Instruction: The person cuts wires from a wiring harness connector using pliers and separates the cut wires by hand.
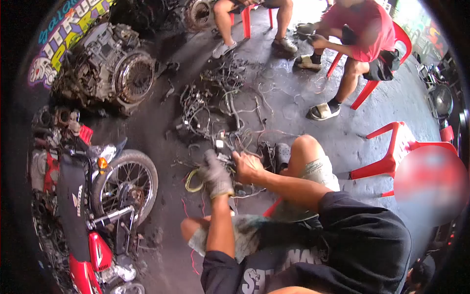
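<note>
My left hand [215, 175], in a grey work glove, is closed at the near end of a tangled wiring harness [196, 110] on the dark floor. Close on its right, my bare right hand [248, 167] has its fingers curled at the same bundle. Dark wires and a small white connector [220, 143] show just beyond both hands. What lies inside each grip is too small to make out. A coil of yellow-green wire [192, 181] lies left of the glove.
A red motorcycle [100, 252] stands at the left, an engine [105, 68] behind it. Two seated people [367, 34] [254, 6] are across the floor. A red chair [391, 152] stands at the right. Thin red wires [192, 255] trail near my knee.
</note>
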Demonstrator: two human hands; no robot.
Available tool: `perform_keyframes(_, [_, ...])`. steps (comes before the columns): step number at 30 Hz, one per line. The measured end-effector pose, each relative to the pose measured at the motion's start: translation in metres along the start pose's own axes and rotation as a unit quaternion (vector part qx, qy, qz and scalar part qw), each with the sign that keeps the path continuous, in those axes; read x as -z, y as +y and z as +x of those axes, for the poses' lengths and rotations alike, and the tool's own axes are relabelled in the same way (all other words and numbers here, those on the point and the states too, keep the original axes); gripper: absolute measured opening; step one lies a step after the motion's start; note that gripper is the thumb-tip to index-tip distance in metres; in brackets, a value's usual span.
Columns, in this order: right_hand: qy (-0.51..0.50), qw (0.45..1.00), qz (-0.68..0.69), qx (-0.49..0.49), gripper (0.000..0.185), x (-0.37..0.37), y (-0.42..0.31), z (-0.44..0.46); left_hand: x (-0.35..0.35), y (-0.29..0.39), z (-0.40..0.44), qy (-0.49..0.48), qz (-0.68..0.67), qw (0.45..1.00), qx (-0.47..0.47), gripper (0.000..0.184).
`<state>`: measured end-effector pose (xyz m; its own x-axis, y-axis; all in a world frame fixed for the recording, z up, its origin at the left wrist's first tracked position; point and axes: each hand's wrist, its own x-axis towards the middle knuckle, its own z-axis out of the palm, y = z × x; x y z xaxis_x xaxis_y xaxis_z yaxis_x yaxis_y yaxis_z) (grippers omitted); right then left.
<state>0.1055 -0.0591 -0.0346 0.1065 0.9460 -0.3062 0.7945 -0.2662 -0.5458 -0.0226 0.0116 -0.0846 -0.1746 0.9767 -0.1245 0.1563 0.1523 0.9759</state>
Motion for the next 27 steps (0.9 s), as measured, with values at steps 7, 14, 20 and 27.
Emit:
perform_keyframes(7, [-0.197, 0.916, 0.344, 0.067, 0.055, 0.006, -0.010, -0.022, 0.049, 0.010, 0.041, -0.001, -0.334, 0.901, 0.277, 0.047])
perform_keyframes(14, [-0.080, 0.982, 0.170, 0.023, 0.062, 0.005, -0.004, -0.019, 0.031, 0.058, -0.012, 0.035, -0.235, 0.943, 0.235, 0.048])
perform_keyframes(20, [-0.003, 1.000, -0.008, 0.006, 0.055, -0.008, -0.005, -0.011, 0.008, 0.054, -0.037, 0.003, -0.043, 0.997, 0.069, 0.055])
perform_keyframes(27, [-0.218, 0.892, 0.387, 0.079, 0.061, 0.010, -0.003, -0.050, 0.047, 0.065, 0.000, 0.042, -0.341, 0.908, 0.240, 0.033])
